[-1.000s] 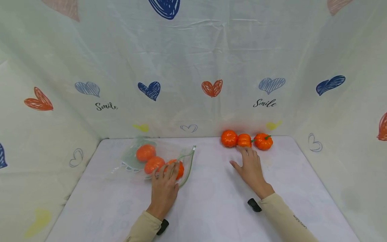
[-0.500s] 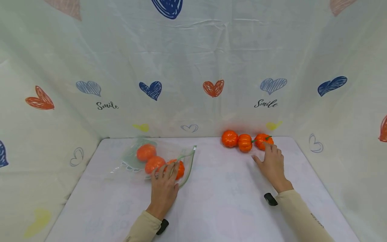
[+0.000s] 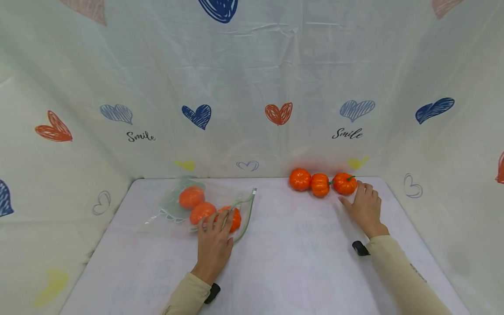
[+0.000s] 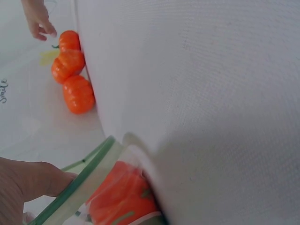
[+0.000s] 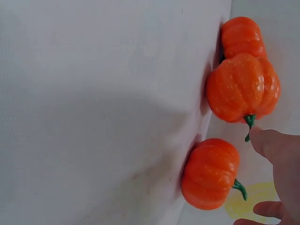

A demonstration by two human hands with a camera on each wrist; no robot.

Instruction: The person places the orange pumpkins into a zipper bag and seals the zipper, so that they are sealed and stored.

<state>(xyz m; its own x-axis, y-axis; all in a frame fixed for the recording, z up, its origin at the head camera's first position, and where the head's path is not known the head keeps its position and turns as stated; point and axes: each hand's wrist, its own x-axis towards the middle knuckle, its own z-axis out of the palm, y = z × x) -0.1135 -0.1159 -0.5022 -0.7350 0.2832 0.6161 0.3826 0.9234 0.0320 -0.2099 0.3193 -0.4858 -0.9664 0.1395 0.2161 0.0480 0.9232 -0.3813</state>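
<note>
A clear zip bag with a green rim lies at the left of the white table, with three orange pumpkins inside, one of them at the back. My left hand rests flat on the bag, fingers spread over the nearest bagged pumpkin. In the left wrist view a finger lies against the green rim. Three loose pumpkins stand in a row at the back right. My right hand is open beside the rightmost pumpkin, fingertips close to its stem side.
Cloth walls printed with hearts enclose the table at the back and on both sides. The loose pumpkins sit close against the back wall. Bare tabletop lies between the two hands and toward the front edge.
My right hand has slid rightward along the row, from the middle pumpkin to the rightmost one. The left hand stays on the bag.
</note>
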